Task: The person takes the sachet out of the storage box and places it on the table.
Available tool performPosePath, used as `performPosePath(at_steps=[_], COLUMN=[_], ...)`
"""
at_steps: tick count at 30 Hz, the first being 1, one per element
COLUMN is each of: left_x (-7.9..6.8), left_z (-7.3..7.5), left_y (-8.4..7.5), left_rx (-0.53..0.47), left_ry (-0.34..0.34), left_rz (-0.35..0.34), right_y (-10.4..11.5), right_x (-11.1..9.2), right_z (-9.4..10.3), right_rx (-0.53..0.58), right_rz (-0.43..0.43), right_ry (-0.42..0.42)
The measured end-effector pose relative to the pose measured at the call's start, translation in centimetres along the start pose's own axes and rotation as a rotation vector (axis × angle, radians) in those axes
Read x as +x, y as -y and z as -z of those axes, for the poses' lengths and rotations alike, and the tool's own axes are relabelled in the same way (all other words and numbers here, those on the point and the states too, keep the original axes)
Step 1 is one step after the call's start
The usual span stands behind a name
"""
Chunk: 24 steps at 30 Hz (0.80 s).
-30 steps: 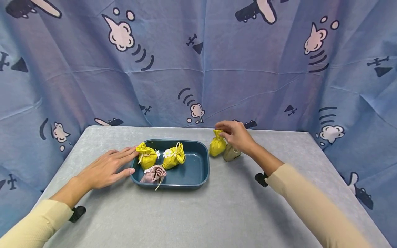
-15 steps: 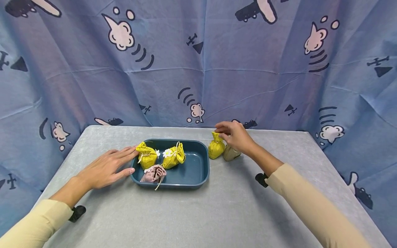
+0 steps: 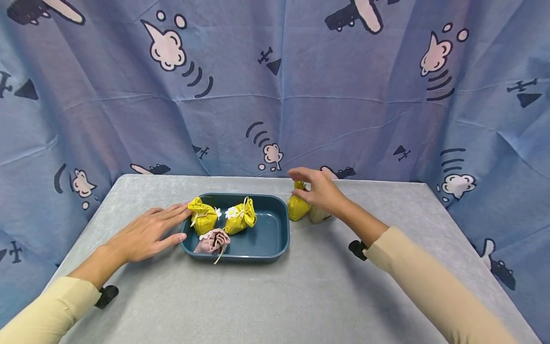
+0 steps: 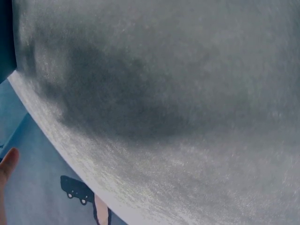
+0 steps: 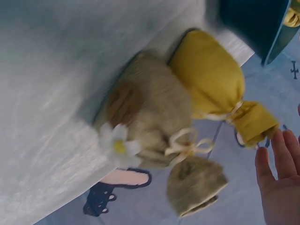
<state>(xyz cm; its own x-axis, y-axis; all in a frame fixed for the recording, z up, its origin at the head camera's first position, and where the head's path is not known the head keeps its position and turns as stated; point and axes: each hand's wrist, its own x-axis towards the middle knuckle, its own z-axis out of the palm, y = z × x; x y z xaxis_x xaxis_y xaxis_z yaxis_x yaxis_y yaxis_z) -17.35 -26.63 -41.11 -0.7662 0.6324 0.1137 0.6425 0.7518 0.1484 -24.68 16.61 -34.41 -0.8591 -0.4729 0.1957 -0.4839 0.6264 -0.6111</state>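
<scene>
On the table stands a blue tray (image 3: pixel 266 243) with two yellow drawstring pouches (image 3: pixel 241 220) and a pink drawstring pouch (image 3: pixel 210 242) inside. My left hand (image 3: pixel 150 234) lies at the tray's left end, fingers straight, fingertips touching the left yellow pouch (image 3: pixel 204 220) or the rim beside it. Right of the tray a third yellow pouch (image 5: pixel 208 70) stands upright next to a beige pouch (image 5: pixel 154 103) with a white flower. Over these two is my right hand (image 3: pixel 318 188), thumb and fingers apart; in the right wrist view its fingertips are close to the yellow pouch's gathered top.
The grey tabletop (image 3: pixel 258 301) ends at a back edge just behind the pouches. A blue printed curtain (image 3: pixel 275 86) hangs behind and along both sides. Black wrist straps (image 3: pixel 107 296) show below both sleeves.
The yellow pouch on the right has shifted slightly toward the tray. My right hand has moved a little left, its fingers spreading from the pouch's top. The left hand stays still.
</scene>
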Motion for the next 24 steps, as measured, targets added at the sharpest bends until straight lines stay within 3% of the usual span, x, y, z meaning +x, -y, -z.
performPosePath(at_steps=[11,24], left_x=[0.0,-0.1], left_z=[0.0,-0.1], left_y=[0.0,0.1], left_rx=[-0.006,-0.003], left_ry=[0.012,0.009], left_rz=[0.010,0.016], right_y=[2.2,4.0], right_x=[0.3,0.8], right_z=[-1.9,-4.3], right_rx=[-0.004,0.108], right_rz=[0.047,0.127], right_ry=[0.053,0.188])
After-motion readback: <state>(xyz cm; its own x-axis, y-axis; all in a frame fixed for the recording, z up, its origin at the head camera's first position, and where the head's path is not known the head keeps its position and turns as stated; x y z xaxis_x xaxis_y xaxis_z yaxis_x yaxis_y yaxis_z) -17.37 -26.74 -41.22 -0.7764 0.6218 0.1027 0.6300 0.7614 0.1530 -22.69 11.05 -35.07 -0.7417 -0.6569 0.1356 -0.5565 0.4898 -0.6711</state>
